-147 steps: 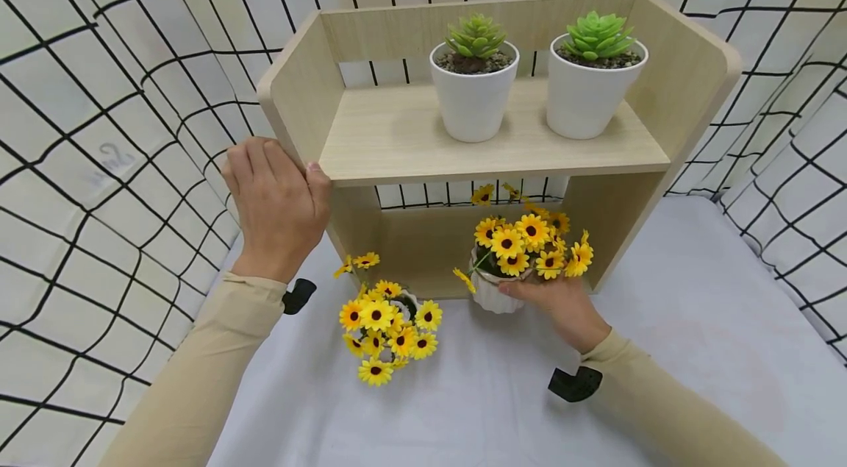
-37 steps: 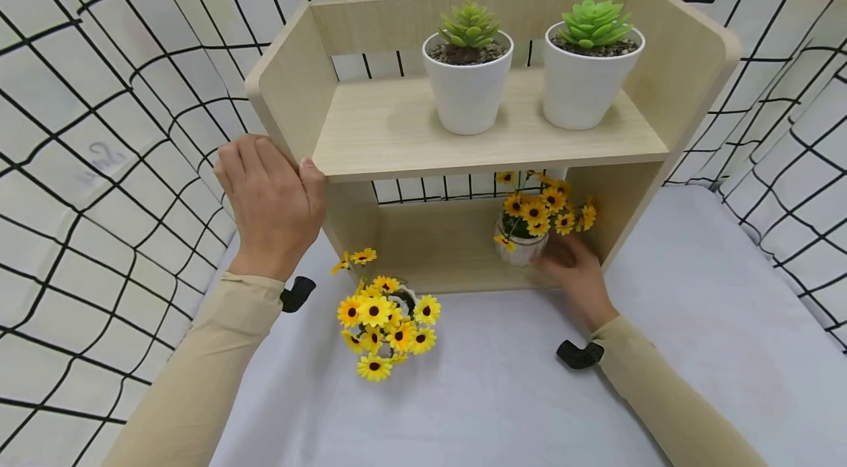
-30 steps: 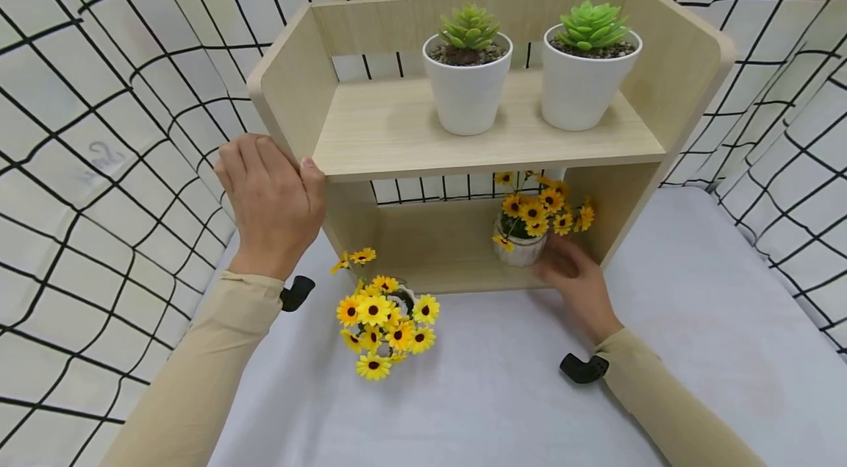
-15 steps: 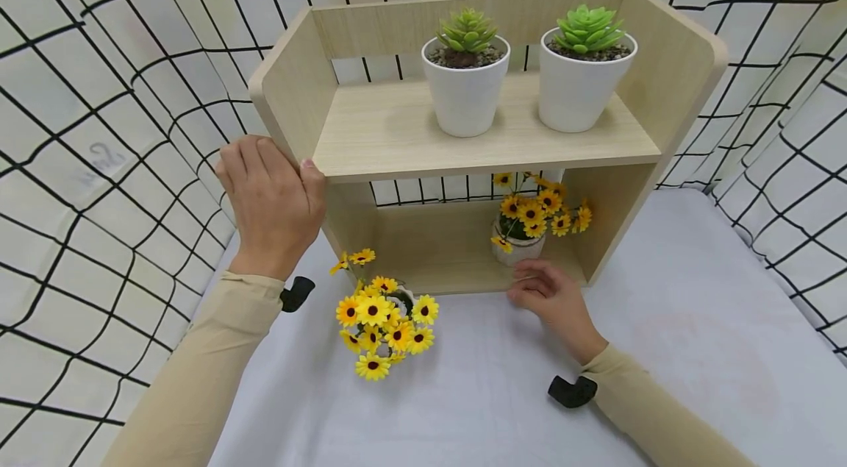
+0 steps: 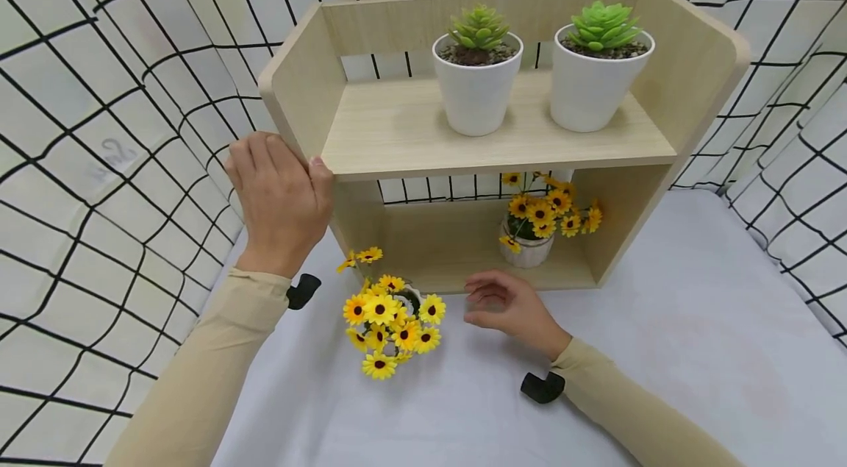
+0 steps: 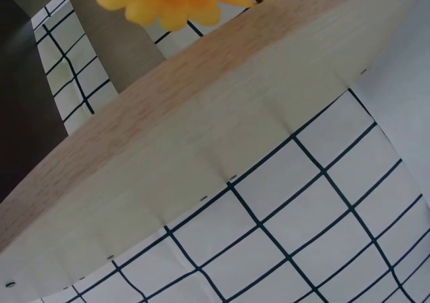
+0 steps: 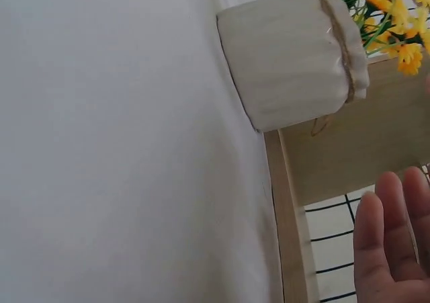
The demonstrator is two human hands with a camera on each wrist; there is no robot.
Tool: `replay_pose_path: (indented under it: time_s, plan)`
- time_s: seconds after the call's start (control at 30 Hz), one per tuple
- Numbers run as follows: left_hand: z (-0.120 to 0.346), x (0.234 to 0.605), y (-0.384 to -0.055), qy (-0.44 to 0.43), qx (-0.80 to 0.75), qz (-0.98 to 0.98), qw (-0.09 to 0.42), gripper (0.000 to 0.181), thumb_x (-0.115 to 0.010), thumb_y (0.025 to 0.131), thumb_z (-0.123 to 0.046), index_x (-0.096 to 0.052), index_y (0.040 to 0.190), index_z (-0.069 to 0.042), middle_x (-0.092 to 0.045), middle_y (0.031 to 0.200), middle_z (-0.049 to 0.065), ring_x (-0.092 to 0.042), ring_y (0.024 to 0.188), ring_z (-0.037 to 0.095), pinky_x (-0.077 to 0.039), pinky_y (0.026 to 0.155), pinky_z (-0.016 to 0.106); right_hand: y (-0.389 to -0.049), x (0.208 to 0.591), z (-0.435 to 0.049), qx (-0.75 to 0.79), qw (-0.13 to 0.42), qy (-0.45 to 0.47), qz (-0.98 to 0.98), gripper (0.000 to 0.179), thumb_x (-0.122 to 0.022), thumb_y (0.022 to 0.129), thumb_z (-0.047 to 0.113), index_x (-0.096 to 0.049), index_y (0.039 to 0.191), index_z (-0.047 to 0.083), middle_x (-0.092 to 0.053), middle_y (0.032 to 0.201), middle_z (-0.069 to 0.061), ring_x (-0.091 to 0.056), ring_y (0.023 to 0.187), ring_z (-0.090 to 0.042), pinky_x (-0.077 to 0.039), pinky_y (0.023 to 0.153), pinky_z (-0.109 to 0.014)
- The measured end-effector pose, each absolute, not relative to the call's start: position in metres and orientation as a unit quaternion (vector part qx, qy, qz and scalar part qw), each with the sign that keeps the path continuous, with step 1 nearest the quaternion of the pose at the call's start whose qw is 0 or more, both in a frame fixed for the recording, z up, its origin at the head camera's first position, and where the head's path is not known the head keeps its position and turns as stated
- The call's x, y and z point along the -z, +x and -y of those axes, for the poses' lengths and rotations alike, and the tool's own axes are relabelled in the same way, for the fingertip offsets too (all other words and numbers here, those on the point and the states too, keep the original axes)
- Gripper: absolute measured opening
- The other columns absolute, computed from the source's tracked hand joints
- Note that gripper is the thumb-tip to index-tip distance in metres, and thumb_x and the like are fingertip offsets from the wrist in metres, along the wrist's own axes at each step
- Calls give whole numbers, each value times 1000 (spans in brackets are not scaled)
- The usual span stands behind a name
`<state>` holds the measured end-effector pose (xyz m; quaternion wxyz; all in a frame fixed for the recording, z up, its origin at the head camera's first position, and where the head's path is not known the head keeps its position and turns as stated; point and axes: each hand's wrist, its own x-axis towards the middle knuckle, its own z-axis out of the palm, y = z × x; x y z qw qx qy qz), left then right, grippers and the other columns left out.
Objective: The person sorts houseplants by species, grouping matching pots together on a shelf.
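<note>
My left hand grips the left side panel of a two-tier wooden shelf, thumb at the front edge. In the left wrist view the panel shows with a yellow petal above it. My right hand is held over the cloth before the lower tier, fingers loosely bent and holding nothing. To its left stands a potted yellow daisy plant; its pale twine-tied pot shows in the right wrist view, fingers apart from it. Another daisy pot stands at the lower tier's right end.
Two white pots with succulents, one near the middle and one at the right, stand on the upper tier. A white cloth covers the table. Black wire grid surrounds the shelf at the back and sides.
My right hand set a daisy pot into the lower tier's right end, let go and has moved left toward the other daisy pot. My left hand keeps its hold on the shelf.
</note>
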<state>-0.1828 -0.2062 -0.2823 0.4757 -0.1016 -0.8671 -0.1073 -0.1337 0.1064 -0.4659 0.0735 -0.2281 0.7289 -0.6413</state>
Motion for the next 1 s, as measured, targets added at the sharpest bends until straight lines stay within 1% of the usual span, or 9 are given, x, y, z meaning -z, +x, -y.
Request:
replay_pose_path:
  time_s: [0.1, 0.17, 0.27, 0.37, 0.5, 0.6, 0.73, 0.9, 1.0]
  plan:
    - [206, 281, -183, -103, 109, 866, 477, 41, -30, 99, -29, -45, 96, 9, -47, 103, 32, -34, 101, 44, -23, 88, 54, -142, 466, -98, 626, 99, -257, -730, 65, -85, 82, 10, -57, 139, -2, -64, 134, -25, -67, 116, -33, -57, 98, -27]
    - [206, 281, -183, -103, 109, 866, 477, 41, -30, 99, -29, -46, 95, 9, -47, 102, 32, -34, 101, 44, -23, 88, 54, -147, 466, -92, 610, 115, -280, -733, 70, -86, 81, 12, -55, 143, 1, -63, 138, -21, -66, 119, -34, -57, 99, -33]
    - [205, 280, -183, -106, 112, 866, 477, 40, -31, 99, -29, -46, 95, 8, -47, 102, 32, -34, 101, 44, -23, 88, 54, -154, 468, -83, 584, 133, -317, -735, 76, -88, 80, 12, -53, 147, 5, -60, 144, -16, -64, 123, -32, -56, 102, -41]
    - [204, 280, -183, -107, 112, 866, 476, 40, -31, 99, -28, -46, 95, 9, -47, 102, 32, -34, 100, 45, -24, 87, 54, -162, 469, -74, 563, 139, -344, -738, 79, -88, 78, 9, -52, 149, 7, -60, 147, -13, -62, 127, -30, -53, 107, -43]
    - [204, 282, -183, -105, 109, 867, 476, 41, -30, 99, -28, -46, 95, 9, -47, 101, 32, -35, 99, 45, -25, 87, 54, -171, 469, -63, 535, 154, -373, -742, 87, -87, 76, 7, -48, 153, 10, -57, 151, -11, -59, 134, -31, -49, 113, -43]
    - [205, 283, -183, -103, 104, 867, 477, 41, -31, 99, -28, -46, 96, 9, -48, 101, 32, -35, 99, 45, -25, 86, 54, -178, 466, -54, 515, 168, -398, -741, 94, -89, 75, 12, -43, 157, 14, -53, 156, -8, -56, 139, -29, -48, 114, -41]
    - [205, 283, -183, -104, 102, 867, 477, 40, -31, 99, -28, -47, 96, 9, -48, 102, 32, -35, 100, 44, -26, 87, 54, -186, 463, -44, 499, 188, -427, -730, 99, -92, 75, 19, -39, 160, 20, -47, 162, -1, -53, 142, -23, -48, 115, -38]
    - [207, 282, -182, -105, 101, 868, 475, 40, -31, 99, -29, -46, 97, 8, -47, 103, 31, -35, 101, 44, -25, 88, 54, -187, 460, -36, 489, 217, -438, -723, 94, -88, 80, 21, -39, 160, 22, -48, 161, 0, -51, 145, -22, -44, 118, -39]
    - [207, 282, -182, -105, 101, 869, 473, 40, -31, 99, -29, -46, 97, 9, -47, 103, 31, -35, 101, 44, -25, 88, 54, -184, 460, -35, 479, 216, -433, -733, 89, -87, 81, 23, -42, 158, 22, -51, 158, -1, -53, 142, -22, -44, 118, -40]
